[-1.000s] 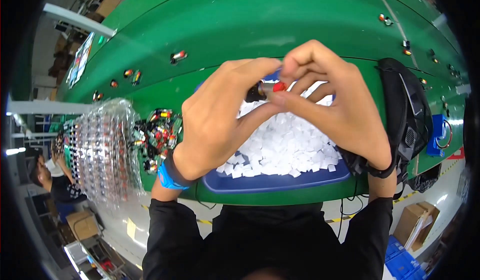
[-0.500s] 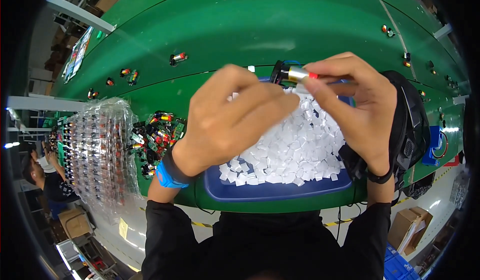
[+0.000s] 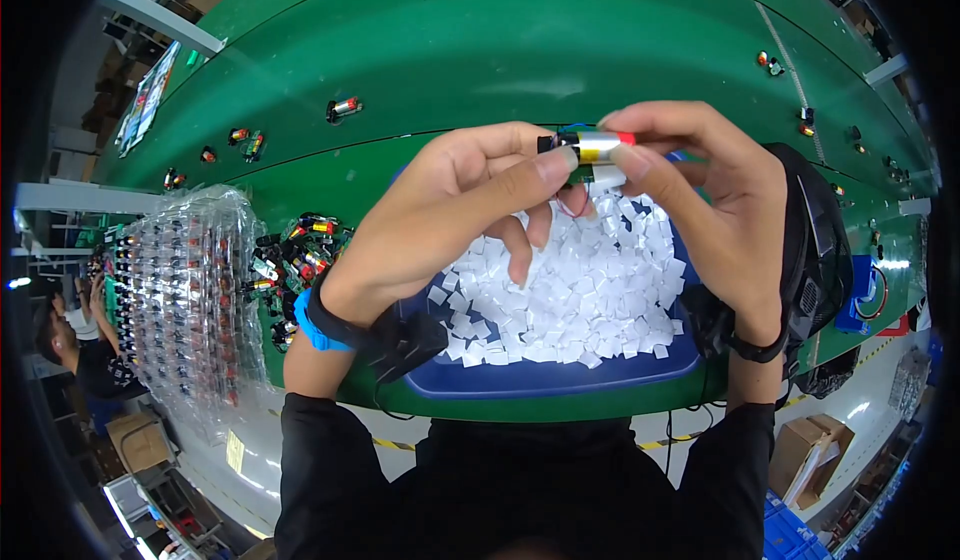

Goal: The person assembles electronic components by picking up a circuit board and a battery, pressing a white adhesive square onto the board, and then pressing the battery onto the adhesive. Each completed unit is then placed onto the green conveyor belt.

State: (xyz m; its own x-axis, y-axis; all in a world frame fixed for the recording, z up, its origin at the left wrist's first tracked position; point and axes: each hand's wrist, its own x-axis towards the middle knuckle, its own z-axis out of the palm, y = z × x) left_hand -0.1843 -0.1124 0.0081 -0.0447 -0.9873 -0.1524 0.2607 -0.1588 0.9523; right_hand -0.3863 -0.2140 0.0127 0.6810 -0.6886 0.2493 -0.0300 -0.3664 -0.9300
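Note:
Between my hands, above the tray, is a small silver cylindrical battery (image 3: 600,147) with a red end, a yellow band and a black part at its left. My right hand (image 3: 715,195) pinches the red end between thumb and fingers. With its thumb, my left hand (image 3: 455,200) grips the black end, while its other fingers curl below. Thin wires, one of them red, loop under the battery, and a small white piece shows beneath it. Under both hands lies a blue tray (image 3: 500,380) holding a heap of small white squares (image 3: 570,305).
Left of the tray is a pile of similar battery assemblies (image 3: 305,250). Beyond it stands a stack of clear plastic trays (image 3: 185,290) with rows of parts. A black bag (image 3: 815,230) lies at right. Several loose batteries dot the green table (image 3: 480,50). Another person (image 3: 85,350) is far left.
My left hand has turned and opened out from over the tray, its thumb now on the battery's black end. My right hand keeps its pinch on the red end.

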